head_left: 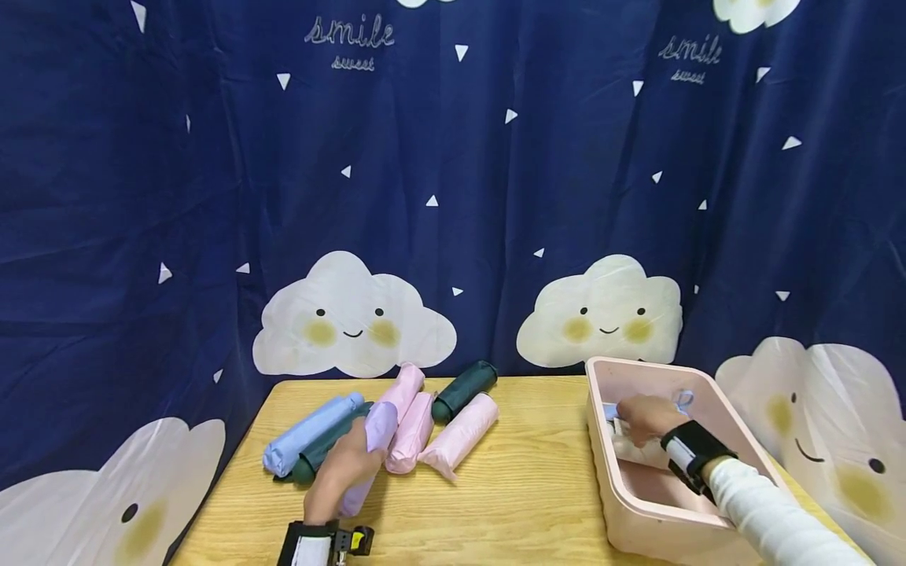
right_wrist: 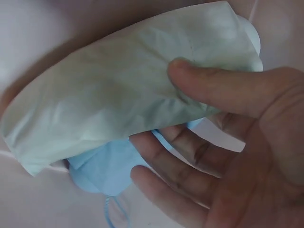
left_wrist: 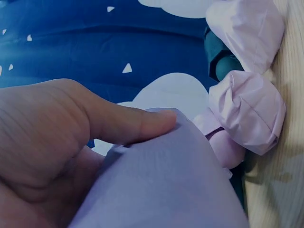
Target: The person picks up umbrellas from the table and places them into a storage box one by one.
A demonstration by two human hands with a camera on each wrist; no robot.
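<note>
My left hand grips a lavender folded umbrella in its sleeve, tilted over the left part of the table. In the left wrist view the thumb lies along its top. Inside the pink bin, my right hand holds a whitish folded umbrella. The right wrist view has the thumb on its upper face and some fingertips tucked behind its lower edge. Under it lies a light blue folded umbrella with a wrist cord. Beside the left hand are a blue umbrella and a dark green umbrella.
More folded umbrellas lie on the wooden table: two pink ones near the lavender one, another dark green umbrella and a pink umbrella to their right. The tall-walled bin stands at the right. A navy curtain hangs behind.
</note>
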